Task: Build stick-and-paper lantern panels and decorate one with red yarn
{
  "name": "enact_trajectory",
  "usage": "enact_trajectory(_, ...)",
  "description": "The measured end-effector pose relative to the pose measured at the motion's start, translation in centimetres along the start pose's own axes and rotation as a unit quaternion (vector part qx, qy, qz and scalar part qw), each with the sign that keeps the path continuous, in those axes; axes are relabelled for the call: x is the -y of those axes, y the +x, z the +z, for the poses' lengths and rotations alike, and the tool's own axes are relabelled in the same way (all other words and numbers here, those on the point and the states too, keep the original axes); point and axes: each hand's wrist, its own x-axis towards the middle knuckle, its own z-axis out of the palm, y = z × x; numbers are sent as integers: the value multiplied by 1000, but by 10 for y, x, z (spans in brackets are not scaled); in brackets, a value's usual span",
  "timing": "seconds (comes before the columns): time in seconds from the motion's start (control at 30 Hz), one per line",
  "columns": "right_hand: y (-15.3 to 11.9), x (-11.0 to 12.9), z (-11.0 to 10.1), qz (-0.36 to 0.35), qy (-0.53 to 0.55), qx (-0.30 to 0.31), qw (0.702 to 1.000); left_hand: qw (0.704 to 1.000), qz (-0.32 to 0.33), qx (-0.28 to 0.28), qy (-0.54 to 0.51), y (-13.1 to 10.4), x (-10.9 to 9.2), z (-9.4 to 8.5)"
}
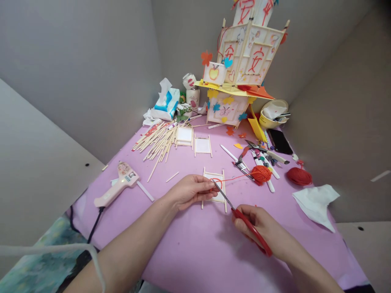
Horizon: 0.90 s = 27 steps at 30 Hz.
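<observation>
Between its thumb and fingers, my left hand [194, 190] pinches a strand of orange yarn [235, 178]. That strand runs right to an orange yarn ball [261, 174]. My right hand [259, 228] grips a pair of red-handled scissors [252, 232]. The blades point up and left, their tips at the yarn close to my left fingertips; whether they touch it I cannot tell. Beneath the left hand lies a small wooden stick frame [224, 191] with a white panel and red marking, partly hidden by the fingers.
A pink glue gun [117, 185] lies at left, near a pile of wooden sticks [160, 140]. A decorated paper lantern tower [241, 61] stands at the back. Pliers [243, 154], pens, a phone [280, 141], dark red yarn [299, 176] and a white tissue [316, 203] lie at right.
</observation>
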Motion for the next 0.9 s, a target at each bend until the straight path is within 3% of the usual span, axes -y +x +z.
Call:
enact_trajectory(0.73, 2, -9, -5, -18, -90, 0, 996, 997, -13, -7, 73, 1, -2, -4)
enact_trajectory(0.83, -1, -11, -7, -7, -54, 2, 999, 980, 51, -73, 179, 3, -4, -8)
enact_trajectory(0.9, -6, -13, -9, 2, -27, -2, 1000, 935, 150, -145, 288, 6, -4, -9)
